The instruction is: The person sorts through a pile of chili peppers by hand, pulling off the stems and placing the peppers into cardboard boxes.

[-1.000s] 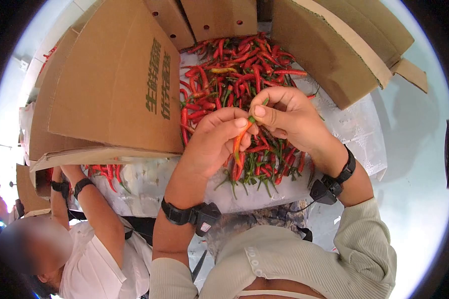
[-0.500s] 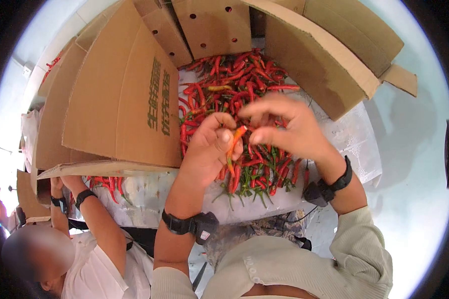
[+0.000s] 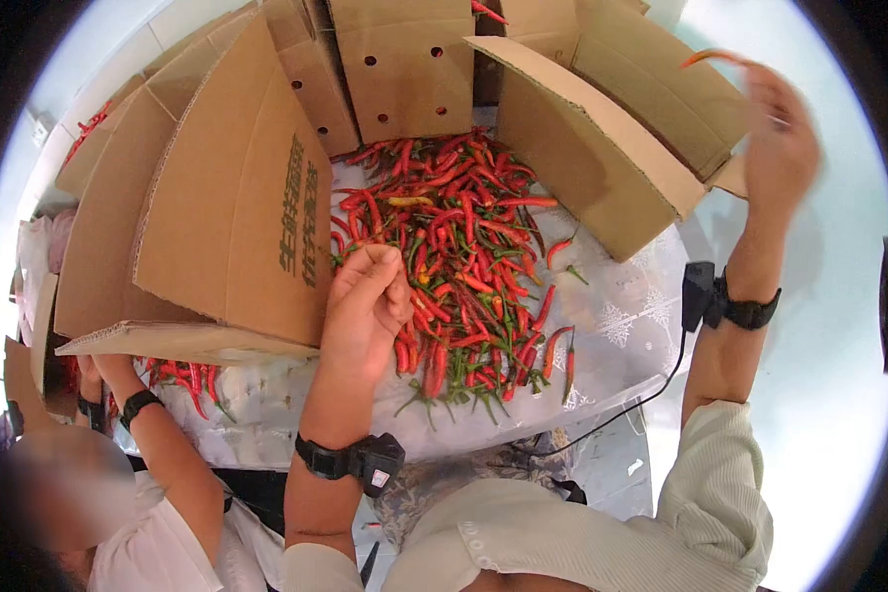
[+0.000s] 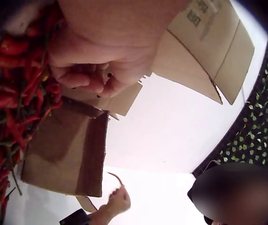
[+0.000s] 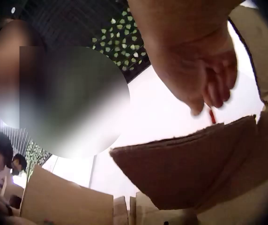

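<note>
Red chillies (image 3: pixel 464 247), many with green stems, lie heaped on a patterned white cover between cardboard boxes. Over the near left part of the heap is the left hand (image 3: pixel 365 311), its fingers curled; no chilli shows in it. High at the right, above the right box's flap, the right hand (image 3: pixel 784 138) pinches one orange-red chilli (image 3: pixel 712 56) that sticks out to the left. In the right wrist view a bit of that chilli (image 5: pixel 212 116) shows below the fingertips of the right hand (image 5: pixel 195 70). The left wrist view shows the left hand (image 4: pixel 101 61) beside the heap.
A printed cardboard box (image 3: pixel 232 197) stands left, an open box (image 3: pixel 602 148) right, and boxes with holes (image 3: pixel 405 69) behind. A cable (image 3: pixel 651 395) runs from the right wrist camera. At lower left another person (image 3: pixel 168 493) reaches behind the left box, near more chillies (image 3: pixel 192 380).
The orange-red chilli has passed from the left hand to the right hand, which has swung up and far to the right. The left hand has moved slightly down and left in the view.
</note>
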{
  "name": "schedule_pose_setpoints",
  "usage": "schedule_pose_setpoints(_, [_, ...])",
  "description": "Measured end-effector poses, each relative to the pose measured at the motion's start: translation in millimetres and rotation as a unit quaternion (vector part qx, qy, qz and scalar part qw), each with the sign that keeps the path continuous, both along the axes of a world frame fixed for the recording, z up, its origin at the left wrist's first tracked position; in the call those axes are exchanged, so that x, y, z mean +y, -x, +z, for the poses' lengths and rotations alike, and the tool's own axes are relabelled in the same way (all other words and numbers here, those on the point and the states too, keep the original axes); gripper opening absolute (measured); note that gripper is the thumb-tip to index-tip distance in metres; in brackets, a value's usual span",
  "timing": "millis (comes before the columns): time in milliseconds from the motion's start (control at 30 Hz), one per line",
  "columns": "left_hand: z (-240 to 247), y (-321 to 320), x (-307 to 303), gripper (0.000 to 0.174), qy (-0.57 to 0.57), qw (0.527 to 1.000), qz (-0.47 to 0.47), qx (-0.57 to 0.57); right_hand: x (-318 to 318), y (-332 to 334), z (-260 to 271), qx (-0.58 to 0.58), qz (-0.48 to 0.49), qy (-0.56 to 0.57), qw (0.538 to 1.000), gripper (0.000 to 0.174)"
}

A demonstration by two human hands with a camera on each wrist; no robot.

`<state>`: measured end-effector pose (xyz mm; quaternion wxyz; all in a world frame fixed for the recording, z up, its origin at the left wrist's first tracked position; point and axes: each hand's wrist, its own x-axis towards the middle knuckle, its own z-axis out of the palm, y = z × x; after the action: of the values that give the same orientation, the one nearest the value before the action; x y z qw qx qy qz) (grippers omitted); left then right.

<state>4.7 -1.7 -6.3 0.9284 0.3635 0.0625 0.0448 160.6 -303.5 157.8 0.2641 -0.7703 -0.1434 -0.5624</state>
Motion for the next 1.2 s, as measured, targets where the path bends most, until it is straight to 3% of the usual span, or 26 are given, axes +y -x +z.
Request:
schedule_pose_setpoints(100, [-2.9, 1.2, 3.1, 0.003, 0.002, 1.0, -0.002, 0.006, 26.0, 10.5, -18.1, 0.047, 0.0, 0.115, 0.992, 0.014])
schedule_pose_setpoints(167, [-2.8, -1.5, 3.9, 0.004, 0.005, 1.0, 0.013, 0.013, 56.7, 51.7, -28.6, 0.071, 0.139, 0.015, 0.988, 0.014])
schedule_pose_setpoints(300, [-5.0, -1.3, 0.2, 0.005, 0.001, 0.999, 0.013, 0.031, 111.5, 80.1, -78.5, 0.202, 0.346, 0.198, 0.895, 0.018])
schedule_pose_setpoints(433, [-2.3, -0.4, 0.2, 0.007, 0.005, 0.999, 0.001, 0.032, 135.6, 37.6, -142.6, 0.304, 0.316, 0.202, 0.876, 0.019])
schedule_pose_setpoints(567, [0.4, -0.2, 0.9, 0.011, 0.01, 1.0, -0.013, 0.014, 128.9, 32.5, -143.2, 0.351, 0.372, 0.261, 0.819, 0.021])
schedule_pose_setpoints(667, [-0.5, -0.5, 0.7, 0.012, 0.004, 0.999, -0.02, 0.026, 120.3, 28.0, -148.2, 0.284, 0.402, 0.185, 0.851, 0.02])
schedule_pose_setpoints(733, [-0.3, 0.0, -1.1, 0.011, -0.006, 1.0, -0.024, 0.019, 118.9, 31.2, -141.6, 0.342, 0.429, 0.043, 0.835, 0.019])
schedule_pose_setpoints(767, [0.2, 1.4, -2.3, 0.011, -0.011, 0.999, -0.026, 0.017, 118.5, 35.0, -137.2, 0.368, 0.438, -0.029, 0.819, 0.019])
schedule_pose_setpoints(800, [4.1, 2.6, -6.1, 0.012, -0.062, 0.998, -0.005, 0.02, 120.1, 40.6, -133.9, 0.464, 0.485, -0.166, 0.723, 0.019])
schedule_pose_setpoints(867, [13.7, 3.8, -17.8, 0.016, -0.162, 0.986, 0.037, 0.024, 125.7, 59.0, -127.7, 0.456, 0.491, -0.126, 0.731, 0.019])
schedule_pose_setpoints(967, [13.9, 2.8, -25.5, 0.023, -0.116, 0.993, 0.027, 0.002, 135.8, 76.4, -134.5, 0.366, 0.505, 0.028, 0.781, 0.018])
schedule_pose_setpoints(1000, [9.6, 1.7, -23.2, 0.021, -0.133, 0.991, 0.034, 0.004, 136.1, 74.9, -134.0, 0.363, 0.535, 0.063, 0.76, 0.016])
schedule_pose_setpoints(1100, [0.2, 1.2, -15.1, 0.017, -0.142, 0.989, 0.051, 0.005, 128.6, 57.8, -131.0, 0.42, 0.516, -0.004, 0.746, 0.015])
schedule_pose_setpoints(1133, [7.3, 2.0, -14.8, 0.016, -0.117, 0.992, 0.055, 0.002, 125.3, 45.1, -132.7, 0.361, 0.452, 0.013, 0.815, 0.018])
schedule_pose_setpoints(1200, [10.8, 3.5, -14.2, 0.015, -0.068, 0.997, 0.048, 0.005, 117.4, 18.9, -144.3, 0.353, 0.329, 0.049, 0.875, 0.022])
